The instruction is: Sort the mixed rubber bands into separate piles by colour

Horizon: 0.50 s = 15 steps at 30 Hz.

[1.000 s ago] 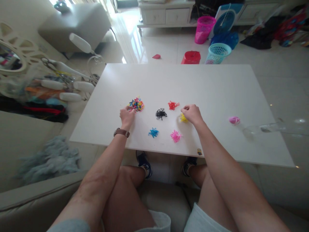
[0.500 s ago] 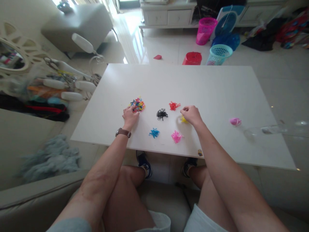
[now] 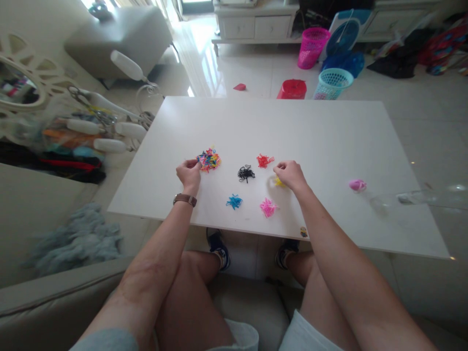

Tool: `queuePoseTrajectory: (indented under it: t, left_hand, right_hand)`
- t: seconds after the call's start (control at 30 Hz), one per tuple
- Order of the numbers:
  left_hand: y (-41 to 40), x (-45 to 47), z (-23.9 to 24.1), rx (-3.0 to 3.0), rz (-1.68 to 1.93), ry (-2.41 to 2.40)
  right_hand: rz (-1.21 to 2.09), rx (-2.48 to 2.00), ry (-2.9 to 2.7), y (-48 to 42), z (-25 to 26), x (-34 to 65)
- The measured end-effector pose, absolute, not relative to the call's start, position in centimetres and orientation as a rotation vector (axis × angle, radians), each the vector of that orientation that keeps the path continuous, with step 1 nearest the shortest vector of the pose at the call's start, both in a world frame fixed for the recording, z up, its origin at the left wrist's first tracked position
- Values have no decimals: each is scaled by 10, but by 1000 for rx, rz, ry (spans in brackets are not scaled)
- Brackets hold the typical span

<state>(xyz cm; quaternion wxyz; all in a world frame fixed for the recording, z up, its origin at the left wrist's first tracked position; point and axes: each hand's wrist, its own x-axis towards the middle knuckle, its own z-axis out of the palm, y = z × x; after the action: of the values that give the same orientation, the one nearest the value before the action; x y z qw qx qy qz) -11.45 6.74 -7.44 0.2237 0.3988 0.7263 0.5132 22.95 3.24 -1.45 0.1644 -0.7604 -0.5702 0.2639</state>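
A mixed pile of small coloured bands [image 3: 209,160] lies left of centre on the white table [image 3: 321,131]. At its left edge my left hand [image 3: 189,173] is closed in a pinch; whatever its fingertips hold is too small to make out. My right hand [image 3: 290,174], also pinched, hovers over a yellow pile [image 3: 279,182] and partly hides it. Anything between those fingers cannot be made out. Around the middle are a black pile [image 3: 246,173], a red pile [image 3: 264,161], a blue pile [image 3: 234,201] and a pink pile [image 3: 268,207].
A small pink-purple object [image 3: 357,185] and a clear bottle-like thing [image 3: 413,197] lie on the right of the table. A sticker [image 3: 303,232] is at the near edge. Beyond the table stand a red bin [image 3: 292,89] and a light-blue basket [image 3: 333,83].
My left hand has drawn back leftward from on top of the mixed pile to its edge, uncovering more of the bands. My right hand has stayed over the yellow pile.
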Motion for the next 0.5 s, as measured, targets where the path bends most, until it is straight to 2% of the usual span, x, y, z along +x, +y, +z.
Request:
queuePoseTrajectory:
  t: [0.27,0.5]
  left_hand:
    - [75,-111,-77,818,1519,1759]
    - [76,-110,-65,290,1549,1465]
  right_hand:
    - [736,-2164,-1635,32,-15,230]
    - [739,-2155,-1642,32,-16,230]
